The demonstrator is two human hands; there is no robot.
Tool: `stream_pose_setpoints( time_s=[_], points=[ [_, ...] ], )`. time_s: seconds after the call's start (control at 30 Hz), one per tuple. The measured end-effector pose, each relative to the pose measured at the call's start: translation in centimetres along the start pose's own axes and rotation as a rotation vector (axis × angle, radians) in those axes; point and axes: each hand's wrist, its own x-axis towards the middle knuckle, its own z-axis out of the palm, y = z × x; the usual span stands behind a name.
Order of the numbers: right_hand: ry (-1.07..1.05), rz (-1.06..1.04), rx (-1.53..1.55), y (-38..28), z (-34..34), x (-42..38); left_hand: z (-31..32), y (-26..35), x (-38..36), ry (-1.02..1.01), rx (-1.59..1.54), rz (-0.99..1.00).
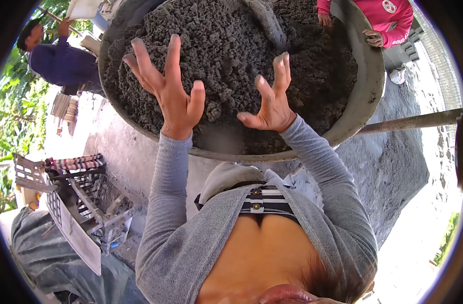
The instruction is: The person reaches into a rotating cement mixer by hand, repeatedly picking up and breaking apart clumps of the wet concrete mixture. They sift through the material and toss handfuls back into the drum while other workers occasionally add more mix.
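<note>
My left hand (173,96) is raised above a large round metal pan (366,55) with its fingers spread and nothing in them. To its right, my right hand (273,101) is held up over the same pan, fingers apart and bent a little, also holding nothing. Dark grey, damp, crumbly material (216,55) like mortar or clay fills much of the pan. A thick, grey-coated bar (266,23) dips into the material beyond my right hand. Close to my body, part of the pan's floor shows dark and smooth.
A person in a pink top (394,20) has one hand on the far right rim and another at the material. Someone in dark blue (64,63) stands at the left. A pole (411,121) extends right; a slatted chair (84,197) and dark tarp (74,258) lie left.
</note>
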Motion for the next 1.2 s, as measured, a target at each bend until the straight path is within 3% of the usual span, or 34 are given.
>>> stream_pose_setpoints(
  time_s=[0.07,0.13,0.2,0.27,0.33,0.4,0.47,0.5,0.67,0.73,0.8,0.93,1.0,1.07,1.13,1.2],
  points=[
    [0.103,-0.133,0.12,-1.6,-0.6,0.1,-1.1,1.4,-0.6,0.039,-0.126,0.098],
    [0.063,-0.109,0.169,-2.4,-0.2,-0.1,-0.3,1.4,-1.8,0.02,-0.121,0.123],
    [-0.14,0.026,0.164,-2.7,0.5,-0.2,0.2,1.4,-3.0,-0.393,0.057,0.025],
    [-0.213,0.097,0.121,-2.3,0.9,-0.5,1.6,0.7,-4.6,-0.451,0.102,-0.035],
    [-0.51,0.146,-0.116,-1.4,0.9,-0.5,2.0,0.5,-5.5,-0.603,0.337,-0.171],
    [-0.559,0.191,-0.157,-0.9,0.6,-0.6,2.2,0.7,-5.9,-0.582,0.27,-0.194],
    [-0.576,0.3,-0.229,-0.5,0.0,-0.4,2.4,1.5,-6.3,-0.539,-0.061,-0.216],
    [-0.546,0.307,-0.254,-0.4,-0.4,-0.1,3.0,1.7,-6.3,-0.469,-0.112,-0.092],
    [-0.6,0.366,-0.28,0.3,-3.5,0.5,2.8,6.7,-5.3,-0.427,-0.143,-0.163],
    [-0.662,0.498,-0.227,0.6,-4.9,0.6,2.4,8.7,-5.0,-0.557,-0.107,-0.292],
    [-0.664,0.512,-0.215,0.5,-6.6,1.0,2.8,9.6,-5.8,-0.511,-0.074,-0.253],
    [-0.654,0.591,-0.293,-0.4,-8.5,0.5,2.8,11.5,-7.4,-0.622,-0.151,-0.318],
    [-0.712,0.706,-0.368,-1.0,-8.9,-0.3,2.9,11.9,-8.9,-0.819,-0.198,-0.382],
    [-0.715,0.717,-0.371,-0.8,-9.0,-1.8,3.2,11.7,-10.5,-0.887,-0.209,-0.398],
    [-0.8,0.711,-0.272,-0.6,-8.9,-3.1,3.5,10.8,-11.2,-1.127,-0.344,-0.475],
    [-0.889,0.709,-0.237,0.0,-8.9,-4.4,2.9,9.7,-10.1,-1.141,-0.39,-0.513]
  ],
)
